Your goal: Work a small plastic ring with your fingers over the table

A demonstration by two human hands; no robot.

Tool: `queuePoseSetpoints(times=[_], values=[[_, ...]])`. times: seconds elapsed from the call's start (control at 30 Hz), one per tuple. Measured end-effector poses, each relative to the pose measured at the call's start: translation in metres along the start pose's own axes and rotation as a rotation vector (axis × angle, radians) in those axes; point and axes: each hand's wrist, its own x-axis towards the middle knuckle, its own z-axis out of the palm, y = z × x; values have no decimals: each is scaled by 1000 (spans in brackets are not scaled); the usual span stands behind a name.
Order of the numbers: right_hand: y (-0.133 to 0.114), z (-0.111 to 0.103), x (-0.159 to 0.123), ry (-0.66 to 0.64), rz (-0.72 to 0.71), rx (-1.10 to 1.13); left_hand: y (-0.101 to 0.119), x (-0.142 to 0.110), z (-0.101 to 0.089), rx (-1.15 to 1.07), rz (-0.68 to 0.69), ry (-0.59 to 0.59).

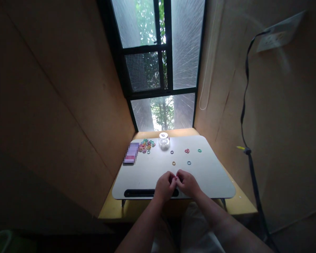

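Note:
Over the near part of the white lap table, my left hand (165, 185) and my right hand (188, 183) meet with fingers pinched together. Between their fingertips shows a speck of pink, too small for me to name and mostly hidden by the fingers. Just beyond the hands lie small coloured rings: a yellow ring (173, 163), a blue ring (189, 163), a purple ring (172, 152) and a green ring (199, 150). Some red rings (186, 151) sit close together among them.
A heap of mixed coloured rings (146, 145) lies at the back left, beside a phone (131, 153) with a blurred screen. A clear jar (164, 143) stands at the back. The white table (213, 182) has a black slot (138, 193) along its front edge. A dark cable (249, 151) hangs right.

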Motion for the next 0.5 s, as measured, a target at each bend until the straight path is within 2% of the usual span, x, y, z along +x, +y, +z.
queuePoseSetpoints(times=[0.5], values=[[-2, 1, 0, -11, 16, 4, -3, 1, -1, -29, 20, 5]])
